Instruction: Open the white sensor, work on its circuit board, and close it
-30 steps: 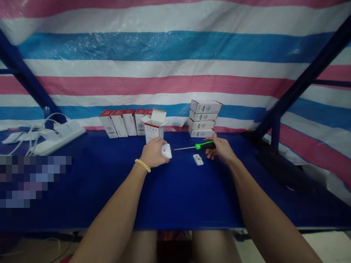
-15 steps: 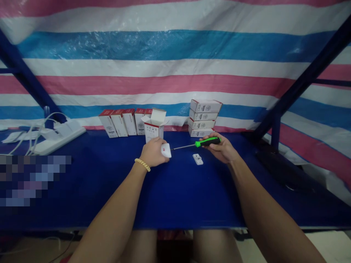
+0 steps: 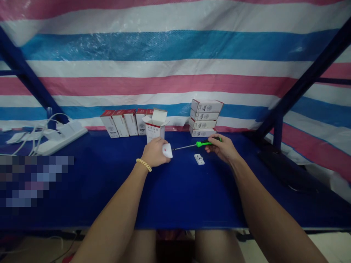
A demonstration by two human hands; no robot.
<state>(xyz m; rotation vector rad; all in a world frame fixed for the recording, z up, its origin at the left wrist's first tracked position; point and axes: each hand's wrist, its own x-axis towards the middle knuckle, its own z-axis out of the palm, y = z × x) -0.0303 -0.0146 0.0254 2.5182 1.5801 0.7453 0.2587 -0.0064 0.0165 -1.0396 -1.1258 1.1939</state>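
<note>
My left hand (image 3: 155,152) is closed around a small white plastic device (image 3: 167,150) with a red mark on its face. In my right hand (image 3: 221,147) is a screwdriver (image 3: 201,143) with a green and black handle, lying nearly level. Its thin shaft points left and the tip meets the right side of the white device; the exact contact spot is too small to make out. Below the shaft a small white plastic piece (image 3: 199,159) with dark details lies on the blue table (image 3: 189,197). Just behind my left hand stands an opened white box (image 3: 155,131), flaps up.
A row of red-topped white boxes (image 3: 119,124) stands along the back. Right of it rises a stack of several white boxes (image 3: 204,124). At the left lies a white power strip (image 3: 61,140) with cables. A dark flat object (image 3: 285,171) rests at the right.
The fingers of my right hand have shifted on the screwdriver handle and now cover more of it. The white device and the tip stay together. The whole view has slid slightly.
</note>
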